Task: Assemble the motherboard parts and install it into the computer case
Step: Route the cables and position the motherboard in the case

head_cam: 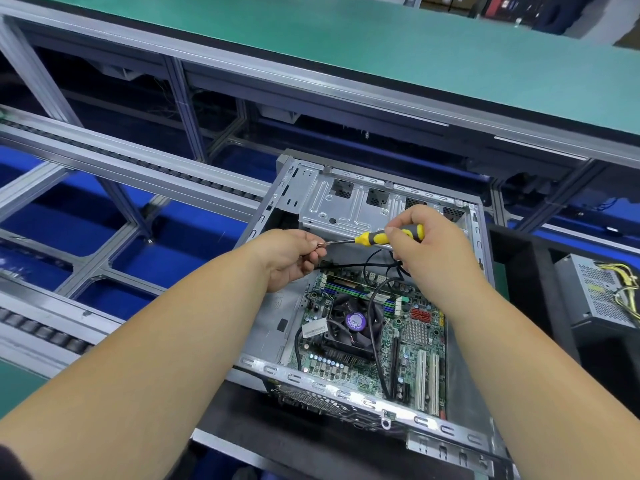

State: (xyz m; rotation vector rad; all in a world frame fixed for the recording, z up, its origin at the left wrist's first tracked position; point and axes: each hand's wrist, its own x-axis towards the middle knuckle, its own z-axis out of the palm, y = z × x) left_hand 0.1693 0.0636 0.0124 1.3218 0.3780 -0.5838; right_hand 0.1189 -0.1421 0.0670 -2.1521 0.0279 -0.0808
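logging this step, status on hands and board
Right hand grips screwdriver; left hand pinches its tip. Motherboard sits in case. Black cables cross board.

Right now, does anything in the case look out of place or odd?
Only loose black cables draped across the CPU fan on the motherboard. Nothing looks damaged or spilled.

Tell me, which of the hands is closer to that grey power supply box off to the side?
Right. The right hand grips the screwdriver handle over the case, on the side toward the power supply box. The left hand pinches the screwdriver tip farther away.
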